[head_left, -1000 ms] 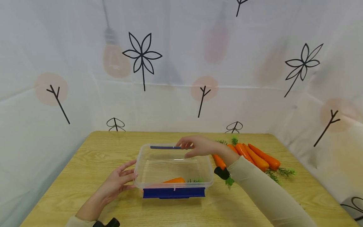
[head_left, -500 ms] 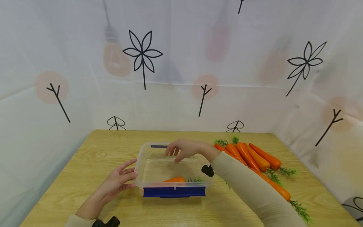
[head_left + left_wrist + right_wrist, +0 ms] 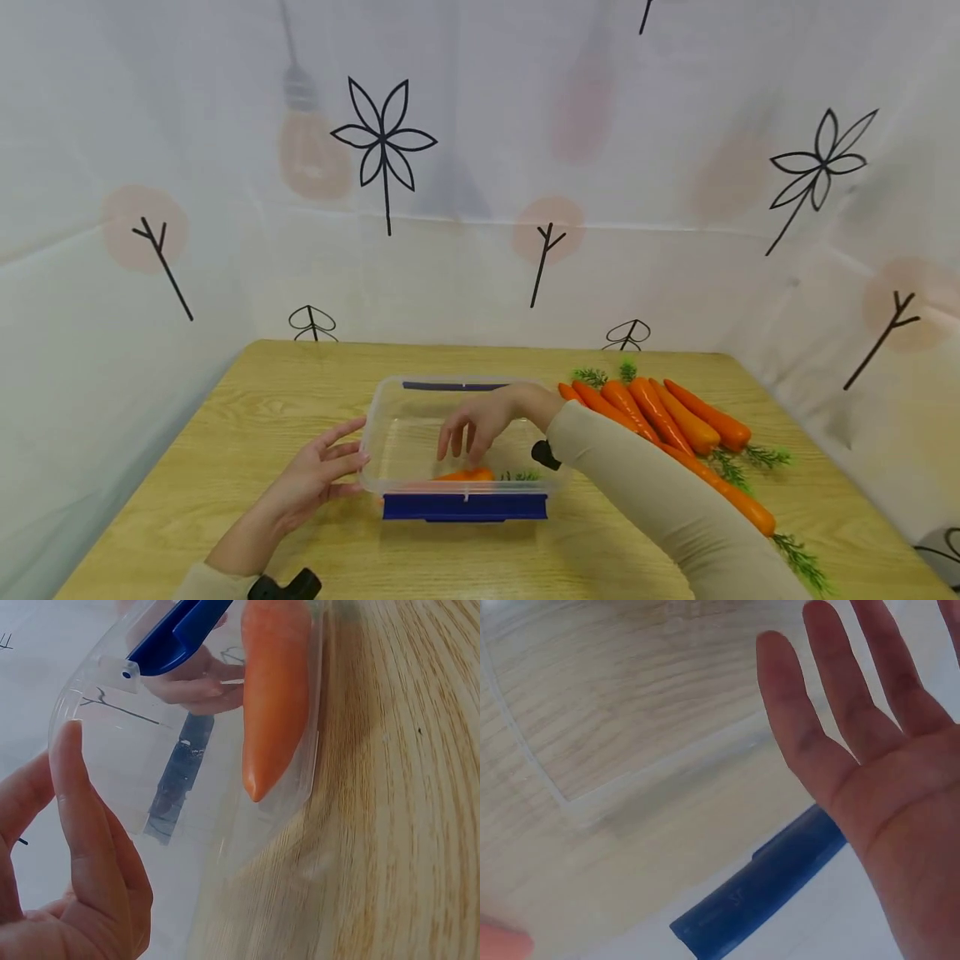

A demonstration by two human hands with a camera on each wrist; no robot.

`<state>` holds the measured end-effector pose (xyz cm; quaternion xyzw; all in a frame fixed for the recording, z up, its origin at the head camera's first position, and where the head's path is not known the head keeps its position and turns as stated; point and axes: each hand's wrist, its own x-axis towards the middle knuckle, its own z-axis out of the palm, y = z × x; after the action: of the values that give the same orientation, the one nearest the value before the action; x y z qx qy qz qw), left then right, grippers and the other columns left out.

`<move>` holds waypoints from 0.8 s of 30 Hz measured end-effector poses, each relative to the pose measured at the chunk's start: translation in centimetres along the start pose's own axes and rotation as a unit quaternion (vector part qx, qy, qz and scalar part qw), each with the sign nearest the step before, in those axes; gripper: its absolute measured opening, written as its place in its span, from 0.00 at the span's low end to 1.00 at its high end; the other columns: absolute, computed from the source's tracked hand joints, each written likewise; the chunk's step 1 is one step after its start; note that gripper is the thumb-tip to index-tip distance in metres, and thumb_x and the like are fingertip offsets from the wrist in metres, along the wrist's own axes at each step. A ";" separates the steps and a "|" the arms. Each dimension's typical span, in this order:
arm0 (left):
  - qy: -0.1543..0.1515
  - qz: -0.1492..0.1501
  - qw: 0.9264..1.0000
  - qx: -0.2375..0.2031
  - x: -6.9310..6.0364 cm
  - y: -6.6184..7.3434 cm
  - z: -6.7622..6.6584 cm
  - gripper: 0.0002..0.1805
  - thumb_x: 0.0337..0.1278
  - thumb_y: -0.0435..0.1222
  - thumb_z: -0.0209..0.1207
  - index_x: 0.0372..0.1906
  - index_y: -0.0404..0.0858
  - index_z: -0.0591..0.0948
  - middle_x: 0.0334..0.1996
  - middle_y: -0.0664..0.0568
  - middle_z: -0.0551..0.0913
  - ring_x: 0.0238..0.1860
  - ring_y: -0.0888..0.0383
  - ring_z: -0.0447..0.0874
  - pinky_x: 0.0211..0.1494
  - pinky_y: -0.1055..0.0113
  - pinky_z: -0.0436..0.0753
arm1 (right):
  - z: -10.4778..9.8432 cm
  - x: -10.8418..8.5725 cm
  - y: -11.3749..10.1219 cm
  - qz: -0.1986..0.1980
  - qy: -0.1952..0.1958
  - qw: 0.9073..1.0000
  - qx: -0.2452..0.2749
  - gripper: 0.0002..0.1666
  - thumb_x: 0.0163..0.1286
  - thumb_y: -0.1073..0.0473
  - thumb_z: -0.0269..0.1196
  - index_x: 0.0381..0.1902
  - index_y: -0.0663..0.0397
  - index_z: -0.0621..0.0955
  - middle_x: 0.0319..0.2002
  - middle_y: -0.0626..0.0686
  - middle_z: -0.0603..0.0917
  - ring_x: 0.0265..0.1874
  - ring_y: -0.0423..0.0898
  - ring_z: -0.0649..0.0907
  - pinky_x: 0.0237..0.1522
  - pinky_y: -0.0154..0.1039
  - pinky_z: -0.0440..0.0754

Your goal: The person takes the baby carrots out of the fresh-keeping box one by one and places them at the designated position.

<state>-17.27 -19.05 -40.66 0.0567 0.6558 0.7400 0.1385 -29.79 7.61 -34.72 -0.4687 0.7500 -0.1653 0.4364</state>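
A clear plastic food container (image 3: 390, 450) with blue latches stands lidless on the table. One carrot (image 3: 468, 475) with green leaves lies inside along the near wall; in the left wrist view the carrot (image 3: 276, 697) shows through the plastic. My left hand (image 3: 318, 475) touches the container's left side, and its fingertips (image 3: 71, 742) rest at the rim. Inside the container, my right hand (image 3: 480, 421) reaches down with loosely bent fingers just above the carrot. Contact with it cannot be told. The right wrist view shows that hand's fingers (image 3: 787, 712) spread and holding nothing.
Several carrots (image 3: 660, 417) with green tops lie in a group on the right of the wooden table (image 3: 247, 400), one under the right forearm's line. A patterned white curtain (image 3: 465, 275) hangs behind the table and at both sides.
My right hand has moved left from the container's back right rim, then lowered into the container towards the carrot. The left hand and the container keep their places.
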 end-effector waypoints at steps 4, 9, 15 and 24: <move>0.000 0.001 1.000 0.004 0.0 0.2 0.1 0.41 0.60 0.34 0.59 0.71 0.33 0.50 0.54 0.38 0.69 0.46 0.50 0.78 0.41 0.64 0.83 | 0.2 0.3 0.1 0.022 -0.049 0.998 0.029 0.28 0.61 0.66 0.65 0.60 0.49 0.73 0.54 0.51 0.75 0.49 0.43 0.78 0.40 0.35 0.81; 0.000 -0.002 1.000 0.005 0.0 0.3 0.2 0.41 0.59 0.35 0.60 0.71 0.33 0.50 0.55 0.37 0.69 0.47 0.49 0.78 0.41 0.64 0.83 | 0.6 0.6 0.4 0.037 -0.078 0.994 0.066 0.32 0.60 0.71 0.63 0.61 0.45 0.73 0.50 0.47 0.77 0.42 0.44 0.81 0.41 0.39 0.83; 0.005 -0.006 1.000 0.004 0.0 0.3 0.3 0.41 0.59 0.35 0.60 0.71 0.32 0.51 0.54 0.37 0.70 0.46 0.49 0.78 0.41 0.64 0.83 | 0.3 0.5 0.5 0.045 -0.067 0.995 0.066 0.31 0.60 0.71 0.62 0.60 0.43 0.74 0.52 0.48 0.75 0.44 0.43 0.80 0.40 0.40 0.83; 0.002 -0.010 1.000 -0.001 -0.1 0.3 0.1 0.40 0.60 0.35 0.60 0.71 0.33 0.51 0.53 0.38 0.70 0.45 0.49 0.79 0.41 0.64 0.83 | -0.9 -0.1 1.2 0.097 0.058 0.993 -0.023 0.34 0.57 0.74 0.62 0.58 0.38 0.74 0.54 0.51 0.73 0.43 0.43 0.77 0.35 0.36 0.79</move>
<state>-17.19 -18.99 -40.33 0.0485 0.6561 0.7391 0.1445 -31.18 8.16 -34.91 -0.3928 0.8197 -0.1320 0.3954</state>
